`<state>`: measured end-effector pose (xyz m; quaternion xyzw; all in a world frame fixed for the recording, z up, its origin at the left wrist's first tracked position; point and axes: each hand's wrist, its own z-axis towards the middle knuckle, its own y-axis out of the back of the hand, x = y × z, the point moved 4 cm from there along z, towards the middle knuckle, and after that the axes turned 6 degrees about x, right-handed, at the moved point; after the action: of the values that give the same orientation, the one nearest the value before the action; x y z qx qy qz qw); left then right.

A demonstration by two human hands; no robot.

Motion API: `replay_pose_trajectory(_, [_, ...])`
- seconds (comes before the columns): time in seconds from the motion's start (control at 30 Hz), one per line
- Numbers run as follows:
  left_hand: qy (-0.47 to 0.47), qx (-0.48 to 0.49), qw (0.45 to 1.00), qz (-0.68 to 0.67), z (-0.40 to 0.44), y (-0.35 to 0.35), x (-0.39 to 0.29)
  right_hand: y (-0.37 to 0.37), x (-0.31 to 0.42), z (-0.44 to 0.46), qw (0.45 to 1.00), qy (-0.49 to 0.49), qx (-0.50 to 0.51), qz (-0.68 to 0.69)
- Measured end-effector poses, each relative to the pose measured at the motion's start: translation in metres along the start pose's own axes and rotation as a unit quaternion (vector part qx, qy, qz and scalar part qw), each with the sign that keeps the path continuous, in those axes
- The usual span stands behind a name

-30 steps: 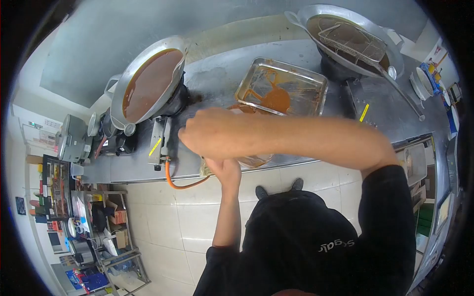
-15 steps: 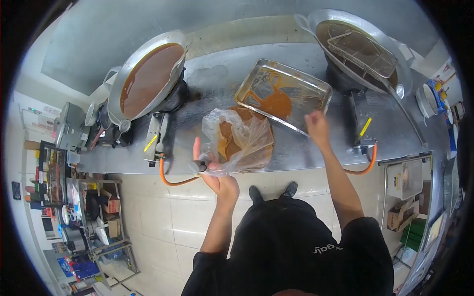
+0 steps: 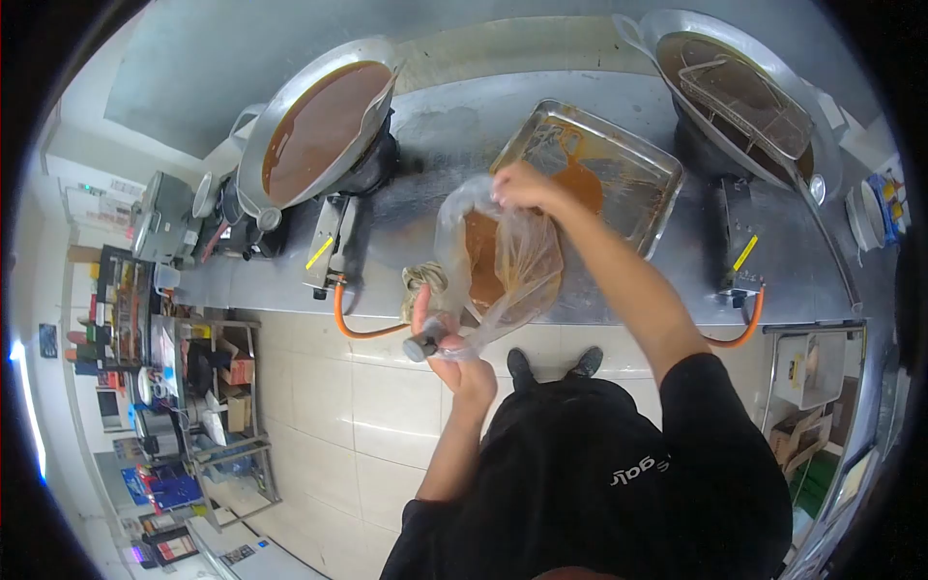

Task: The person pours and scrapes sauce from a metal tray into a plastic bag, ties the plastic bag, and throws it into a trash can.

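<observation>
A clear plastic bag [image 3: 527, 253] holding thick orange-brown sauce rests at the counter's front edge, its mouth spread apart. My right hand [image 3: 522, 186] pinches the far rim of the bag. At the near rim, my left hand [image 3: 469, 372] holds the plastic between thumb and fingers, with one finger stretched upward. A short grey, round-ended object [image 3: 421, 345] shows at the left fingers; its kind is unclear. Behind the bag lies a metal tray [image 3: 638, 179] smeared with the same sauce. My right forearm passes in front of its near side.
A large wok of brown liquid [image 3: 324, 135] stands on a burner at left. Another wok [image 3: 667, 48] at right holds a wire basket [image 3: 754, 111]. A crumpled cloth [image 3: 423, 278] lies by the front edge. Orange gas hoses [image 3: 346, 324] hang below the burners.
My right hand has moved left from the tray's near corner and taken hold of the bag's far rim. The bag's mouth is raised and wider. The cloth has come into view.
</observation>
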<state>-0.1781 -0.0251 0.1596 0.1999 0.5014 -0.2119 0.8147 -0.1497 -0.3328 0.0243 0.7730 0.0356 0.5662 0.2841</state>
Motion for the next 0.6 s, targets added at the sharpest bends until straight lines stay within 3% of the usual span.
replay_pose_trajectory(0.07, [0.017,-0.012,1.0,0.003,0.009,0.019,0.014,0.033,0.036,-0.053,0.963,-0.021,-0.053,0.264])
replay_pose_trajectory(0.1, [-0.004,-0.05,0.998,0.031,0.023,0.022,0.007,0.042,0.04,-0.061,0.963,-0.005,-0.057,0.262])
replay_pose_trajectory(0.17, [-0.032,-0.083,0.995,-0.051,0.057,0.03,0.008,0.058,0.043,-0.077,0.963,0.028,-0.071,0.26])
replay_pose_trajectory(0.2, [-0.04,-0.076,0.983,-0.161,0.073,0.038,0.015,0.061,0.06,-0.091,0.952,0.044,-0.072,0.293])
replay_pose_trajectory(0.27, [-0.041,-0.057,0.964,-0.256,0.099,0.041,0.01,0.07,0.087,-0.113,0.948,0.098,-0.105,0.283])
replay_pose_trajectory(0.4, [-0.047,0.006,0.955,-0.293,0.131,0.032,-0.019,0.089,0.114,-0.161,0.929,0.176,-0.164,0.28])
replay_pose_trajectory(0.6, [-0.061,0.047,0.949,-0.305,0.141,0.042,-0.014,0.048,0.093,-0.238,0.92,0.12,-0.217,0.305])
